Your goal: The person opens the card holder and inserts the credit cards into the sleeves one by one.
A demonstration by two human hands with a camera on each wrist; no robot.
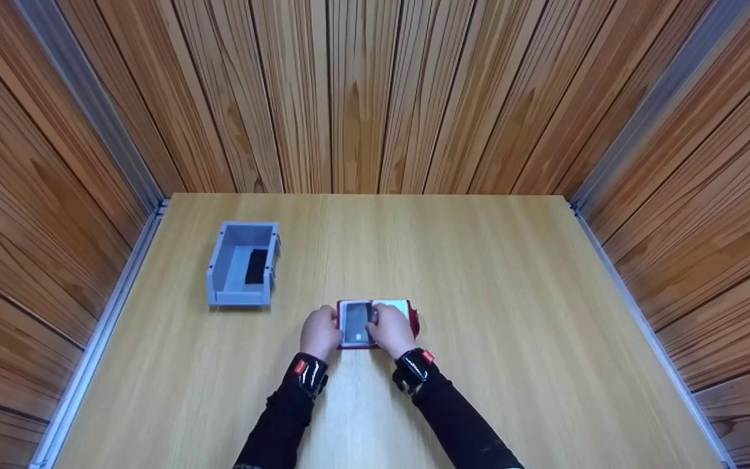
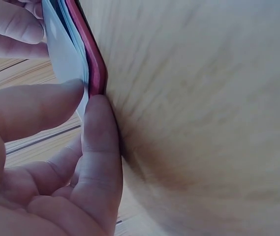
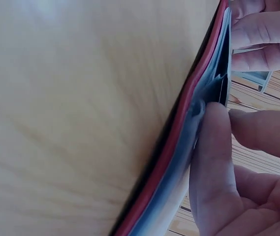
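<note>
Both hands on a red case with a phone, near table edge.
Head: we see left hand point(image 1: 320, 332) and right hand point(image 1: 390, 329) grasping the case point(image 1: 375, 324) on the table point(image 1: 479, 293); grey bin point(image 1: 242, 264) well apart to the left. Left wrist: fingers point(image 2: 98, 147) pinch the case point(image 2: 93, 64) edge. Right wrist: fingers point(image 3: 211, 147) grip the case point(image 3: 179, 142) too.

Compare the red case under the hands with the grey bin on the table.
The red case lies flat and low near the table's front middle; the grey bin stands taller, farther back on the left. The left hand and right hand both grip the red case; nothing touches the grey bin. The red case carries pale sheets; the grey bin holds one small black item. Both rest on the table.
</note>
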